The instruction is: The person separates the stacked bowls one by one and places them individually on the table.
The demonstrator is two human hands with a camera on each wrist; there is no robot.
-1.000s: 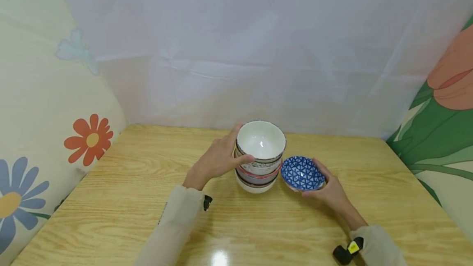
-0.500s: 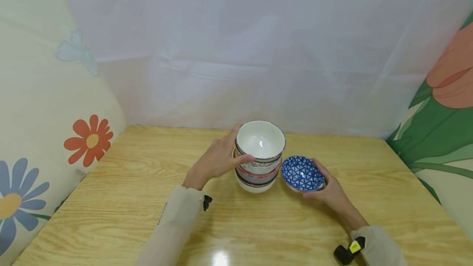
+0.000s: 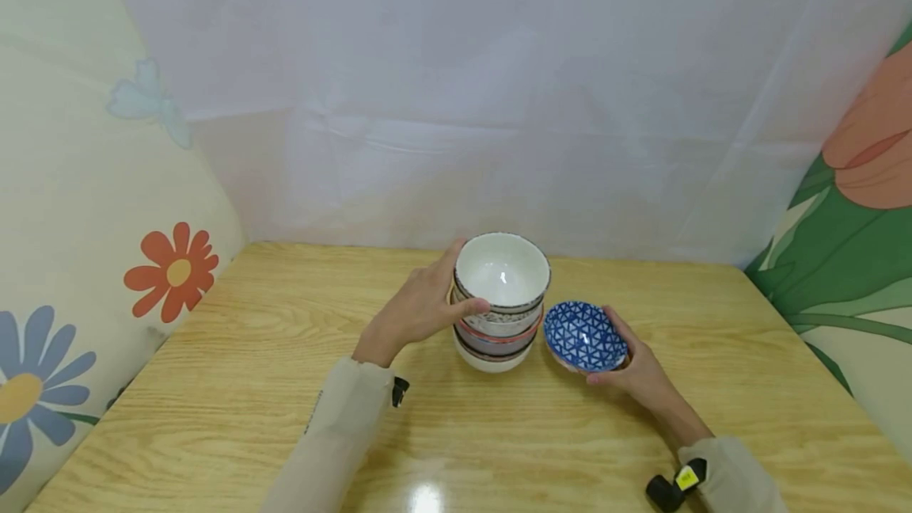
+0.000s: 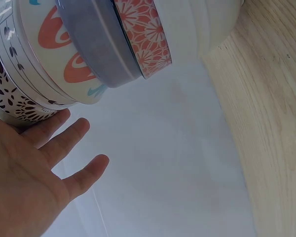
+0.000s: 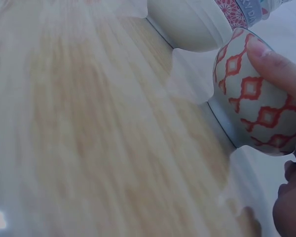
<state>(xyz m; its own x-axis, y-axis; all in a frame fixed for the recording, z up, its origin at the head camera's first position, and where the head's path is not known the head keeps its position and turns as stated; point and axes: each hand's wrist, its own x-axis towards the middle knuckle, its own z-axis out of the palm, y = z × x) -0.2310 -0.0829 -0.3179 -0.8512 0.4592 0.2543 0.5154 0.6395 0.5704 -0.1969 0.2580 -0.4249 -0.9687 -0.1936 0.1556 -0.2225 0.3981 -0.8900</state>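
Observation:
A tall stack of bowls (image 3: 497, 345) stands mid-table in the head view. Its top bowl (image 3: 502, 271) is white inside with a dark rim; in the left wrist view the sides below show black leaf, red floral, plain grey and cream bands. My left hand (image 3: 416, 309) holds the upper stack from the left, thumb in front, with some fingers spread free in the left wrist view (image 4: 27, 168). Just right of the stack, my right hand (image 3: 641, 370) grips a small bowl (image 3: 584, 336), blue triangle-patterned inside. Outside it has red diamonds, and its foot is at the table in the right wrist view.
The wooden table (image 3: 249, 386) reaches back to a pale cloth backdrop (image 3: 442, 101). Flower-printed cloths hang at the left (image 3: 71, 180) and right (image 3: 855, 204). A small black device (image 3: 670, 489) sits on the right wrist.
The small blue-patterned bowl and my right hand have shifted very slightly right, away from the stack. My left hand and the stack look the same.

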